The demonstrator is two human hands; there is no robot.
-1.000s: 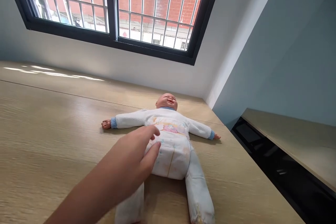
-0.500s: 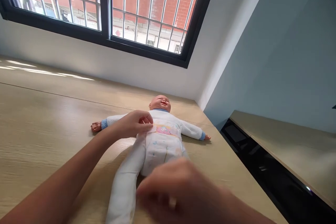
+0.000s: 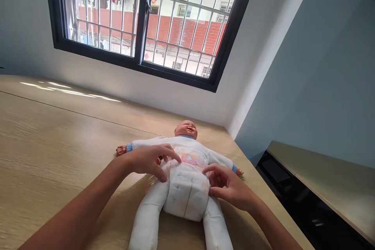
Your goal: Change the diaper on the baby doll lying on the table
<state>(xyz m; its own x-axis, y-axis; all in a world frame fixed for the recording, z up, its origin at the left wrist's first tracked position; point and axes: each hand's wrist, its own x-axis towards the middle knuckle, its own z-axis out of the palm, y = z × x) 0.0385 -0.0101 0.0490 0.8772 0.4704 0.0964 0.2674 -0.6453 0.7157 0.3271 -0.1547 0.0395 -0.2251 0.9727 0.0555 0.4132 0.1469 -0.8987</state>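
While a bald plastic baby doll in white clothing with blue cuffs (image 3: 191, 145) lies face up on a pale wood-grain table (image 3: 73, 140), two bare hands touch the white printed diaper (image 3: 187, 195) around its waist. The left hand (image 3: 150, 162) rests on one side, thumb and forefinger parted; the right hand (image 3: 230, 187) touches the other, its thumb and forefinger also loosely apart. Beyond is a black-framed, barred window (image 3: 137, 61).

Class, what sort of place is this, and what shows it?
An indoor room, perhaps for training: a diapered baby doll lies on a wood-grained table near a barred window.
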